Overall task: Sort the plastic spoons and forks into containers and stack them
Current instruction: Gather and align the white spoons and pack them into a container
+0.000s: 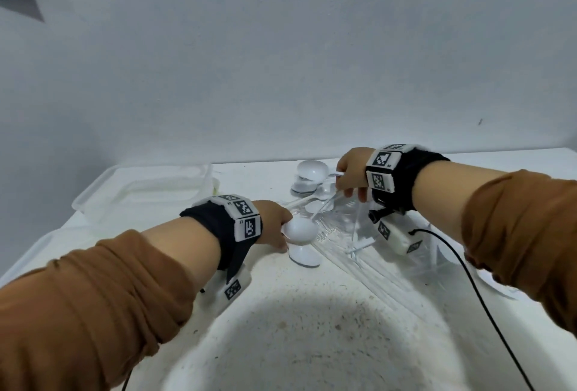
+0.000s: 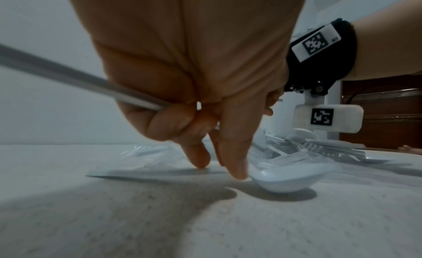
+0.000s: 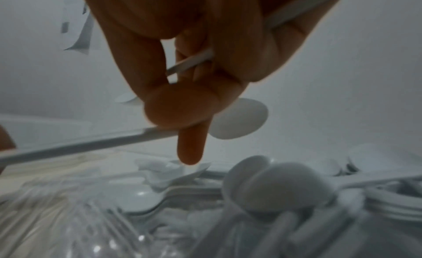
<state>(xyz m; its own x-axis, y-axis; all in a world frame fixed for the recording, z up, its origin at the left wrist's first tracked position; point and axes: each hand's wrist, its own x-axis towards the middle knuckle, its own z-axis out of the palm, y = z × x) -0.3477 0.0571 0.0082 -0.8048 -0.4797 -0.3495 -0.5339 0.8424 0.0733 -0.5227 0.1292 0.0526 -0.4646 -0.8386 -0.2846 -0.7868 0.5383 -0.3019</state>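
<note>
One speckled white table (image 1: pixel 281 328), grey wall (image 1: pixel 281 63)

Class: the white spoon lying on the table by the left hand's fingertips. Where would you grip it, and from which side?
Probably pinch the white spoon at its thin handle from above; the bowl is round and smooth. The left hand already holds a handle.

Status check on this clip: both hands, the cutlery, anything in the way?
Left hand grips a white spoon. Right hand pinches spoon handles above the cutlery pile. Container far left, unobstructed.
</note>
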